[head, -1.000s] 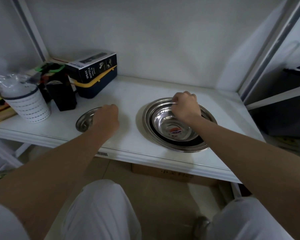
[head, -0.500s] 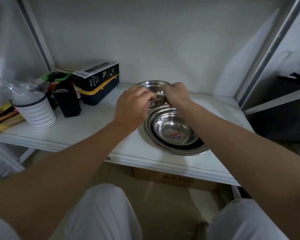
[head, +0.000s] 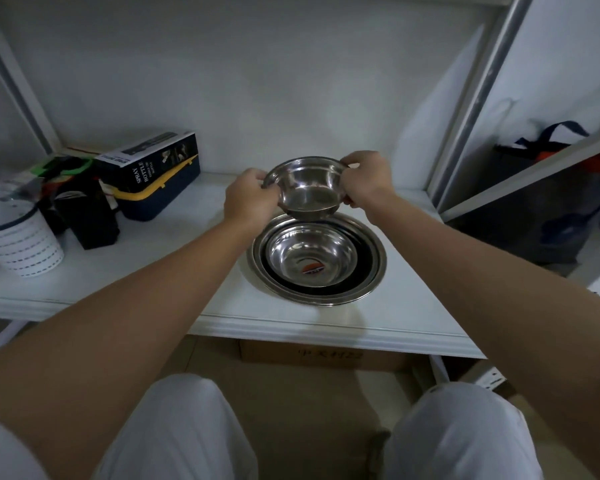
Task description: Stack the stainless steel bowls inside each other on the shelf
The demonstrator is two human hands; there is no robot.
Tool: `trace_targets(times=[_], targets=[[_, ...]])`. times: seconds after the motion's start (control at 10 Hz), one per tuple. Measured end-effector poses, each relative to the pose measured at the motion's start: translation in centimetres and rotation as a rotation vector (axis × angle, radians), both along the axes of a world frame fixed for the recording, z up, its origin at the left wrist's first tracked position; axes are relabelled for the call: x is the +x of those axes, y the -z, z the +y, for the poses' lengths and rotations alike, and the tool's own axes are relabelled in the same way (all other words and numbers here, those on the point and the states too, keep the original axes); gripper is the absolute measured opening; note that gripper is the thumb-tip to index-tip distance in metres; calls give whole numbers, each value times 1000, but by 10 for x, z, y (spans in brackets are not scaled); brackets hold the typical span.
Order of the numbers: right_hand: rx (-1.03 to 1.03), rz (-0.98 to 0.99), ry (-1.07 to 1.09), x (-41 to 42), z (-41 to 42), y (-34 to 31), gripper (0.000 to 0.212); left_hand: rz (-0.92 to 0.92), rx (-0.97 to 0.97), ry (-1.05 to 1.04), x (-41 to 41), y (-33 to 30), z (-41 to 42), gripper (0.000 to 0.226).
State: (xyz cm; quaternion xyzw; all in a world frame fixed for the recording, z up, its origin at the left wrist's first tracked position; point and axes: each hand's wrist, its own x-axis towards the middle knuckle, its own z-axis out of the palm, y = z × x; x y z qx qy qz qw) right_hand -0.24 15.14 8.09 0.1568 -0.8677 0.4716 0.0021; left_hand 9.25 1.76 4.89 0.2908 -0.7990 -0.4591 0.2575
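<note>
A small stainless steel bowl is held in the air, tilted toward me, just above the far edge of the stack. My left hand grips its left rim and my right hand grips its right rim. Below it on the white shelf a medium steel bowl with a red and blue sticker on its bottom sits nested inside a large steel bowl.
On the shelf's left stand a white cup with dashed lines, a black box and a spray bottle box on a navy and yellow case. A metal upright bounds the right side. A cardboard box lies under the shelf.
My left hand lifted the small bowl from the shelf's left and carried it right. My right hand left the nested bowls and took its other rim. Both hands now hold it higher.
</note>
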Motion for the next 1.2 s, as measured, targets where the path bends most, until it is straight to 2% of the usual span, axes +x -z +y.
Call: trace_targets(times=[0.1,0.3,0.4,0.6,0.7,0.8,0.9,1.0,1.1,1.2], targets=[[-14,-33,32,-8,18,10,44,-12,15,37,-7,-1,17,33],[202,-188,-37,-13,34,43,29,-251,16,60,-21,36,18,24],[296,-213,-77,-15,34,62,32,-366,-104,113,-21,57,14,24],[395,-268,-200,-19,23,81,25,-527,-274,174,-23,70,7,25],[524,-163,-224,-18,17,84,18,-544,-344,171,-25,74,5,23],[659,-55,-242,-13,14,90,28,-555,-481,159,-27,79,4,14],[754,36,-265,-11,14,96,20,-631,-663,187,-24,83,8,32],[821,97,-268,-12,17,101,28,-675,-765,213,-23,92,5,38],[713,78,-237,-11,21,102,35,-628,-735,216,-20,96,3,42],[357,122,-116,-10,25,89,34,-357,-565,118,-17,81,-4,44]])
